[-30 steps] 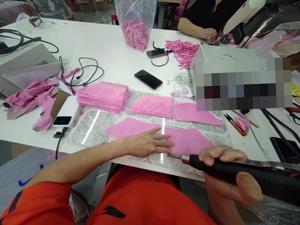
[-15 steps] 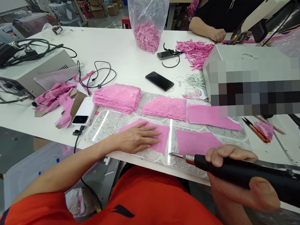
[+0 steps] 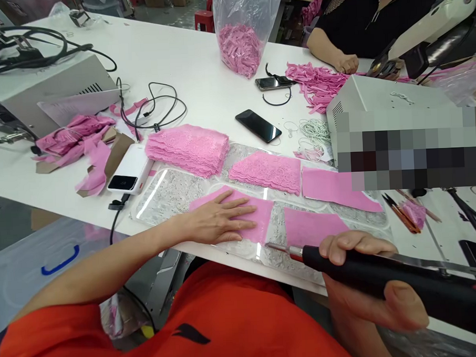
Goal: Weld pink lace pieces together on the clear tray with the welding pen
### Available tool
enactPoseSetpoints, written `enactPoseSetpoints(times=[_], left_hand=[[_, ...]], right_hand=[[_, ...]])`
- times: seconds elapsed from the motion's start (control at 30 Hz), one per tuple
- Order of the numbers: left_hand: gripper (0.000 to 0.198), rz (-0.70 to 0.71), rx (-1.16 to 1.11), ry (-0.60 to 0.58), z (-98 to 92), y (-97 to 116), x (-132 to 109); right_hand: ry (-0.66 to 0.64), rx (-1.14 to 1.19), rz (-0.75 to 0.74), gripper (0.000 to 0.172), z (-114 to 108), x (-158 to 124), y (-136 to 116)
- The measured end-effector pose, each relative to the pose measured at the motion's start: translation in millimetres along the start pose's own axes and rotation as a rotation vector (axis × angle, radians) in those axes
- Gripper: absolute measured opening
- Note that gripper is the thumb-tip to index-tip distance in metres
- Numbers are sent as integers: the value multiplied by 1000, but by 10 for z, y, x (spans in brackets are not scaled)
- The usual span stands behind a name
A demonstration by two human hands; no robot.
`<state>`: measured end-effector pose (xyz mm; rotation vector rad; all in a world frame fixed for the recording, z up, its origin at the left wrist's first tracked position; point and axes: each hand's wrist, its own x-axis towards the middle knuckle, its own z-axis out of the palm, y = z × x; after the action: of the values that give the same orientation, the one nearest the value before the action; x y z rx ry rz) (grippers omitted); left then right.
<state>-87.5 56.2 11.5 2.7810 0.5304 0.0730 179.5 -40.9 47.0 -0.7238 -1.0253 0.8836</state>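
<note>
My left hand [image 3: 214, 219] lies flat with fingers spread on a pink fabric piece [image 3: 262, 211], pressing it against the clear patterned mat [image 3: 175, 194]. My right hand [image 3: 355, 292] is closed around a black pen-shaped tool [image 3: 368, 270] with a thin metal tip and a metal lever along its handle. The tip points left, near the lower right corner of the piece under my left hand; contact cannot be made out. Another pink piece [image 3: 313, 225] lies just behind the tool. Farther back are a thick lace stack [image 3: 189, 149], a smaller lace stack [image 3: 266, 172] and plain pink fabric [image 3: 335, 187].
A white power bank [image 3: 130, 170] and fabric scraps [image 3: 76, 138] lie at left beside a grey machine box [image 3: 68, 91]. Behind are a black phone [image 3: 258, 126], a bag of pink strips [image 3: 240, 49] and a co-worker's hand [image 3: 347, 63]. Another grey box [image 3: 376, 96] stands right.
The view has shifted slightly. The tool's tip seems a little nearer to the edge of the fabric piece under my left hand. Both hands keep their hold.
</note>
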Motion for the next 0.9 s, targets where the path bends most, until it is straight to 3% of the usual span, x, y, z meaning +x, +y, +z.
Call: enactPoseSetpoints(times=[0.9], left_hand=[[48, 22, 80, 30, 46, 49, 12]], right_hand=[[65, -86, 34, 29, 79, 17, 3]])
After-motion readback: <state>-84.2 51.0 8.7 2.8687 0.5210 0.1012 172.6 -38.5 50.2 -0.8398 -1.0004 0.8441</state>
